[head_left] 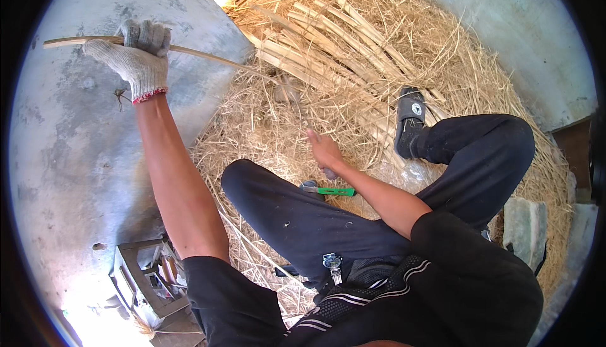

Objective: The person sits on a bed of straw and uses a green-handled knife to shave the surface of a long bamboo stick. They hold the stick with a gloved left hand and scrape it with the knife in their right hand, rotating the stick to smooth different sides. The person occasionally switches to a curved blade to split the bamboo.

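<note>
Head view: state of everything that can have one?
Left grip: gloved, closed around pale strip
Pale strip: held, slightly curved
Right grip: bare, closed
Dark-handled tool: held in right grip
Green-handled tool: not held
Sandal: worn
Loose strips: piled on straw

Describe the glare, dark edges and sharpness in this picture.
Head view: glare whites out the lower left near the wooden box; a bright patch lies at the top beside the straw; black fills the corners; the gloved left hand looks fairly sharp.
</note>
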{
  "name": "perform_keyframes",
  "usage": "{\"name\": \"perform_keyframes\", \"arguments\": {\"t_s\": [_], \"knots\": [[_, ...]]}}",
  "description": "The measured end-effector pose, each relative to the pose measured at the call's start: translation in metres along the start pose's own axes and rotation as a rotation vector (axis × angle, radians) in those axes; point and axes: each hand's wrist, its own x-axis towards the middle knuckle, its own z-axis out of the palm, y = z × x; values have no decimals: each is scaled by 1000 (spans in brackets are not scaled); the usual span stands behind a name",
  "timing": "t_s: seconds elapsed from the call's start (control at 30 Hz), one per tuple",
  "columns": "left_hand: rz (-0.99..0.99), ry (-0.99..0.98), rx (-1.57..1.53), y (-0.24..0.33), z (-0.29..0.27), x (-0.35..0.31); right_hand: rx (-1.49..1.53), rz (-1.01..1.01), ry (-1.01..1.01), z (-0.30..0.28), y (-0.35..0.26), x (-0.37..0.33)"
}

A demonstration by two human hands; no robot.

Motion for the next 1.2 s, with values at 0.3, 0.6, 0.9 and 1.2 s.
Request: {"name": "perform_keyframes", "arguments": {"t_s": [0.3,0.6,0.9,1.2], "knots": [[-21,-290,-7,-2,-15,13,-25,-203,-43,-3,-13,6],[-2,-324,-27,-3,-22,14,23,-234,22,4,-5,13],[30,-270,-37,1,-40,21,-265,-42,129,0,81,50],[100,-95,10,0,-39,8,39,-208,18,5,17,14]]}}
